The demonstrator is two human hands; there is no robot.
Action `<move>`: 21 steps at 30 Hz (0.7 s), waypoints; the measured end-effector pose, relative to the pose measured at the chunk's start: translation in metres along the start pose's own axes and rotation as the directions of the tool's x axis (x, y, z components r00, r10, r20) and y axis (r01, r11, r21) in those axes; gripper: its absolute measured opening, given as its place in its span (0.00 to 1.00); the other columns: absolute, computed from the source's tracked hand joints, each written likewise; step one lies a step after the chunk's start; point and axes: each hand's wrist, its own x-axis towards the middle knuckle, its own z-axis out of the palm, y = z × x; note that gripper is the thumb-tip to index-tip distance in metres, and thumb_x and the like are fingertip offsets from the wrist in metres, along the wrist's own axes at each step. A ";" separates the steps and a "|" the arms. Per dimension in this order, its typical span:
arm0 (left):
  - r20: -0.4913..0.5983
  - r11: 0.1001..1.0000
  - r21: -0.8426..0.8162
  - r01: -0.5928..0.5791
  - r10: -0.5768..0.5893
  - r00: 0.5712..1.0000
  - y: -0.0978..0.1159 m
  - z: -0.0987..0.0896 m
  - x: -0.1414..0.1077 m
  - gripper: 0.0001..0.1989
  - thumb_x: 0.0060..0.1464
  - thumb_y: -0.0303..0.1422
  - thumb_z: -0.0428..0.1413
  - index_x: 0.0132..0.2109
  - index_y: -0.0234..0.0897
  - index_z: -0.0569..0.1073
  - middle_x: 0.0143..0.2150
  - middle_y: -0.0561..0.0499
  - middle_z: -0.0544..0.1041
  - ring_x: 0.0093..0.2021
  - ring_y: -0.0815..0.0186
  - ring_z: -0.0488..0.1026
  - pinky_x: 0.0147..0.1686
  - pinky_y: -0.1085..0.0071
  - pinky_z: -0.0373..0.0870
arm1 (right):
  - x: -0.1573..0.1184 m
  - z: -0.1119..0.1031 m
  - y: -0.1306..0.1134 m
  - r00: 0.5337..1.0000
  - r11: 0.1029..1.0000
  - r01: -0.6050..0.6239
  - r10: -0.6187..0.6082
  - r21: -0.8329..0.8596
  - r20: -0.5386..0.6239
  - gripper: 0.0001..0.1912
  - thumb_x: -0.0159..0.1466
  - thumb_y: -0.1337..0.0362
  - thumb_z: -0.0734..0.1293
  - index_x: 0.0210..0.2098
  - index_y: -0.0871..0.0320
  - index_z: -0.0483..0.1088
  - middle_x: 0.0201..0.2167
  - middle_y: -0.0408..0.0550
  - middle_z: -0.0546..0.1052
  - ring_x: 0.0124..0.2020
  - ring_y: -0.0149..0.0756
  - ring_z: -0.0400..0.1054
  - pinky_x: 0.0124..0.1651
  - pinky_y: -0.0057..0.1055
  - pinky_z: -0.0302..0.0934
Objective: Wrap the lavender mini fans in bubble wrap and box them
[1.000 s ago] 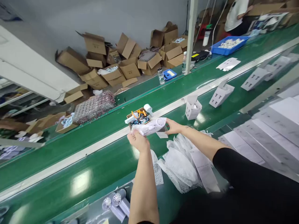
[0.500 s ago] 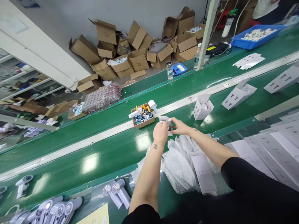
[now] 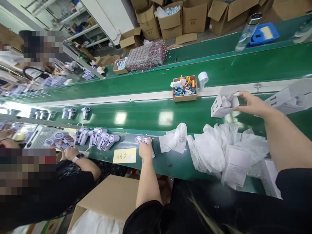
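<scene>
My left hand (image 3: 145, 150) is closed over a pair of lavender handheld fans (image 3: 145, 139) near the bench's front edge; their round heads show past my fingers, the handles mostly hidden. Stretched out to the right, my right hand (image 3: 252, 103) pinches the edge of an open white box (image 3: 217, 109) standing on the green belt. Something white and rounded sits inside that box. Between my arms lie clear bubble-wrap bags (image 3: 207, 151), with a printed white leaflet (image 3: 236, 165) on top.
A small carton (image 3: 185, 97) of parts and orange-handled pliers stands on the belt's middle strip beside a white fan-shaped piece (image 3: 202, 79). More fans (image 3: 97, 138) lie left, near a co-worker's hands (image 3: 71, 152). A yellow note (image 3: 124, 155) and large carton (image 3: 109, 195) are close by.
The view has swung left. My left hand has left the small white box and gone down to the fans; my right hand now holds the box's edge on the belt.
</scene>
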 end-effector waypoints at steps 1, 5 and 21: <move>0.052 0.999 0.015 0.045 -0.046 0.998 -0.016 0.001 0.009 0.23 0.50 0.44 0.54 0.43 0.27 0.72 0.45 0.26 0.73 0.49 0.43 0.70 0.43 0.53 0.64 | -0.010 0.000 -0.011 0.998 0.997 0.013 -0.018 -0.075 -0.063 0.26 0.49 0.76 0.70 0.46 0.56 0.66 0.59 0.55 0.60 0.57 0.40 0.59 0.49 0.38 0.59; 0.196 0.999 -0.003 0.046 -0.045 0.980 -0.038 0.011 0.021 0.19 0.43 0.45 0.58 0.34 0.30 0.74 0.41 0.27 0.75 0.44 0.40 0.72 0.39 0.53 0.65 | -0.072 0.034 -0.079 0.928 1.000 0.009 -0.019 -0.030 -0.372 0.11 0.56 0.66 0.68 0.39 0.55 0.68 0.44 0.52 0.70 0.39 0.35 0.67 0.46 0.40 0.62; 0.211 0.374 -0.072 -0.925 0.912 0.352 -0.014 0.084 -0.032 0.15 0.55 0.24 0.48 0.47 0.37 0.73 0.46 0.40 0.73 0.51 0.55 0.65 0.50 0.57 0.60 | -0.186 0.194 -0.106 0.754 0.070 -0.598 0.386 0.798 0.531 0.06 0.63 0.64 0.63 0.40 0.56 0.62 0.34 0.48 0.76 0.33 0.35 0.73 0.32 0.32 0.72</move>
